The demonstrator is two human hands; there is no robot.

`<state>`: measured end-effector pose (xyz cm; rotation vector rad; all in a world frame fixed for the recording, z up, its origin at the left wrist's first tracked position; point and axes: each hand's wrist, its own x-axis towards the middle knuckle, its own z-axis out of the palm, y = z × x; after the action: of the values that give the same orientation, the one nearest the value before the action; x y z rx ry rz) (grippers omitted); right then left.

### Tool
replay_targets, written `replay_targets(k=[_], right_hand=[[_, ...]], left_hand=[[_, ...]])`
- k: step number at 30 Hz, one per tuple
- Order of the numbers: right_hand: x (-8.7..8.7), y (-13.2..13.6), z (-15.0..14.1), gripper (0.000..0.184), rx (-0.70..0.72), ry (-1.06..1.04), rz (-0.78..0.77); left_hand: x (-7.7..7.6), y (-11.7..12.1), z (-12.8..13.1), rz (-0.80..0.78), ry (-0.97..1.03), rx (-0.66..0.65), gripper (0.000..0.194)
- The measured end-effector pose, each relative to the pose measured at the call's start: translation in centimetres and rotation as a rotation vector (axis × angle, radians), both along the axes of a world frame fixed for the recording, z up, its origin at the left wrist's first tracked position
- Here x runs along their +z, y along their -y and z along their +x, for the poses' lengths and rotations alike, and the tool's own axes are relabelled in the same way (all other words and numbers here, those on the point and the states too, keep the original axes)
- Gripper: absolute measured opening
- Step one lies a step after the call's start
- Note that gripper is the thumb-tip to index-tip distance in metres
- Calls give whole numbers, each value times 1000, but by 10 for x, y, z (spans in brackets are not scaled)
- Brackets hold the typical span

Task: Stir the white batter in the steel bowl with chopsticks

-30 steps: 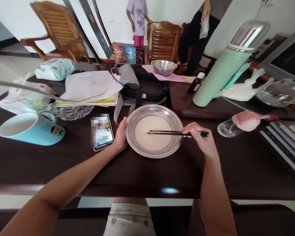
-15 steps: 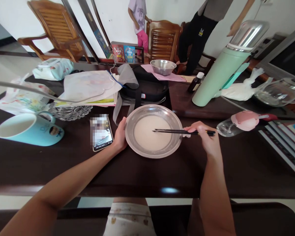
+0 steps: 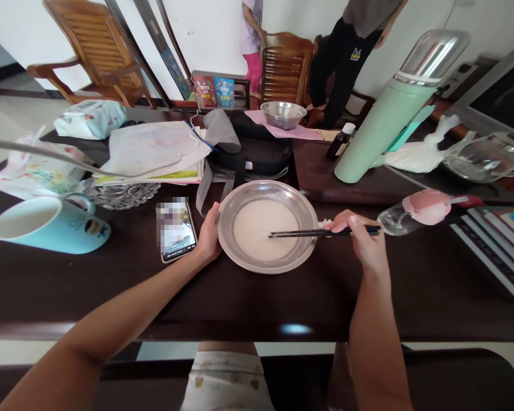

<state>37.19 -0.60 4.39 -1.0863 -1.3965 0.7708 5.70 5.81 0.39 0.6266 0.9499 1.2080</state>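
A wide steel bowl (image 3: 228,242) stands on the dark table in front of me, with a milky white liquid (image 3: 261,222) inside. My left hand (image 3: 209,234) grips the bowl's left rim; some of its fingers are hidden behind the wall. Black chopsticks (image 3: 321,233) lie in the closed fingers of my right hand (image 3: 362,237), to the right of the bowl. Their tips reach over the rim to the middle of the liquid. A small whitish thing (image 3: 324,224) shows between the bowl's right rim and my right fingers; its kind I cannot make out.
Left of the bowl are a phone (image 3: 177,231), a light-blue mug (image 3: 51,225) and a glass dish (image 3: 120,193). Behind it lie a black bag (image 3: 261,151) and a small steel bowl (image 3: 283,116). A green thermos (image 3: 381,125), pink-topped bottle (image 3: 426,210) and books (image 3: 492,251) stand right. Two people are beyond.
The chopsticks and my right hand have shifted slightly, the tips a little lower in view. My left hand stays on the bowl. Both people beyond the table have changed position.
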Motion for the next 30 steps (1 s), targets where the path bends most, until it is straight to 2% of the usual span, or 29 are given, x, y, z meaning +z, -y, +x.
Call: replay_targets(k=[5, 8, 12, 17, 20, 24, 26, 30], right_hand=[[3, -2, -8, 39, 153, 103, -38], [3, -3, -6, 35, 86, 116, -42], [0, 0, 1, 40, -25, 5, -5], [2, -1, -6, 38, 127, 67, -46], [2, -3, -6, 36, 91, 104, -52], [0, -1, -1, 38, -14, 14, -12], [0, 0, -1, 40, 30, -8, -15], [3, -1, -6, 37, 134, 76, -47]], left_hand=[[2, 0, 1, -19, 9, 31, 43], [3, 0, 1, -16, 19, 37, 42], [4, 0, 2, -37, 22, 45, 40], [5, 1, 2, -30, 11, 51, 40], [5, 1, 2, -19, 20, 28, 43], [5, 1, 1, -7, 35, 21, 46], [5, 1, 1, -8, 37, 28, 44], [5, 1, 2, -6, 37, 21, 43]])
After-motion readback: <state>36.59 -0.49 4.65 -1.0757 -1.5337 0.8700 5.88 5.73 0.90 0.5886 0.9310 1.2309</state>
